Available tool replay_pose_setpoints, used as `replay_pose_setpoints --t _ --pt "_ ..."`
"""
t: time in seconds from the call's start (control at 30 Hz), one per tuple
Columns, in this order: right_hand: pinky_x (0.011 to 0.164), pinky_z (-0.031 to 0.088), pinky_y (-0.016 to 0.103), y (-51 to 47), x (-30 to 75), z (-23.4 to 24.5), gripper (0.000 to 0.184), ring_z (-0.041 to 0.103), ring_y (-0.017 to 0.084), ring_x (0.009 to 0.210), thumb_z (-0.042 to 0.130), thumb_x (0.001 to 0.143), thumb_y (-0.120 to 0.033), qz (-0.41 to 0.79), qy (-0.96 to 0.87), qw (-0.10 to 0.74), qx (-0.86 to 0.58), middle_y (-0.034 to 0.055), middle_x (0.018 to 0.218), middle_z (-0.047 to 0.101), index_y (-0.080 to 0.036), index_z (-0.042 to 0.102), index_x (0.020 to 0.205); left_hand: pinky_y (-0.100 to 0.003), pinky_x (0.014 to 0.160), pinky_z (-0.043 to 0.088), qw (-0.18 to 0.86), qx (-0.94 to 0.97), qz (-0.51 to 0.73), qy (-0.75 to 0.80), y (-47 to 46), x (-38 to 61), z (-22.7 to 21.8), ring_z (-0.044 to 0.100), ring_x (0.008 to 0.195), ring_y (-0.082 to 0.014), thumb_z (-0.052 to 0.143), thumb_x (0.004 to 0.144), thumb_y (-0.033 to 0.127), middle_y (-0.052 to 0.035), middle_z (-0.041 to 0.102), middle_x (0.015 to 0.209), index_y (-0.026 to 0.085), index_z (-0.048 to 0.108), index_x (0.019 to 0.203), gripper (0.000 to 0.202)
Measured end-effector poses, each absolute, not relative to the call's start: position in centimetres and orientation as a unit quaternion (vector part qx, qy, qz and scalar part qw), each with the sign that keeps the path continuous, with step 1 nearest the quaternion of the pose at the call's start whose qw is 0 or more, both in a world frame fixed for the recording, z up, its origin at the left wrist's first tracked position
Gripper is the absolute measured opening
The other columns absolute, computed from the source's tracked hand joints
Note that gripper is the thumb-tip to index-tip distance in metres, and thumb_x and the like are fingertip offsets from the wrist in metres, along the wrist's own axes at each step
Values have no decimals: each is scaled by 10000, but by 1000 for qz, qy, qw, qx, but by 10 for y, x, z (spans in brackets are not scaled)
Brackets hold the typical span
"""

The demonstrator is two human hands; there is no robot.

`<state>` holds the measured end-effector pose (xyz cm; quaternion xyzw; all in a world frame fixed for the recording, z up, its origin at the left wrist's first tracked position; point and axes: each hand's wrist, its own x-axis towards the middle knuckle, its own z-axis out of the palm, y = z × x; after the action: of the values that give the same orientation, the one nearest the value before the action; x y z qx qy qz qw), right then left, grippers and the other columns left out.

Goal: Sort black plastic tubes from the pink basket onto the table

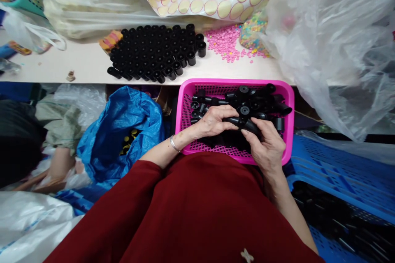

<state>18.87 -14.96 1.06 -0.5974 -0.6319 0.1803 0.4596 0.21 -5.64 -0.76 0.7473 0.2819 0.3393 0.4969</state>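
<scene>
Over the pink basket (236,81), my left hand (212,122) pinches one end of a black plastic tube-like part (251,126). My right hand (268,141) grips the other end, thumb and fingers closed round it. Whether this is one piece or two meeting between my hands, I cannot tell. Beneath and behind my hands, the basket holds many loose black plastic parts (262,94), some tubular and some with round ends. A silver bangle (174,144) circles my left wrist.
Rows of black plastic cylinders (154,51) stand on the white table (89,63), beside scattered pink beads (226,43). At the left are a blue sack (123,107) with yellow and black pieces and another person's arm (60,164). Blue baskets (333,164) stand at right, below a clear plastic bag (336,45).
</scene>
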Motion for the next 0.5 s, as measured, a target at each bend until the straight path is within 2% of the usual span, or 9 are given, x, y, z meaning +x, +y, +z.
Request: replay_pose_setpoints --t 0.5 --pt "810 630 415 -151 195 10 272 726 240 900 722 889 -328 203 -664 425 -581 72 1025 739 -240 744 1145 -335 857 542 525 759 278 266 -47 -6 1 678 917 -191 812 810 282 -68 728 993 185 801 1003 216"
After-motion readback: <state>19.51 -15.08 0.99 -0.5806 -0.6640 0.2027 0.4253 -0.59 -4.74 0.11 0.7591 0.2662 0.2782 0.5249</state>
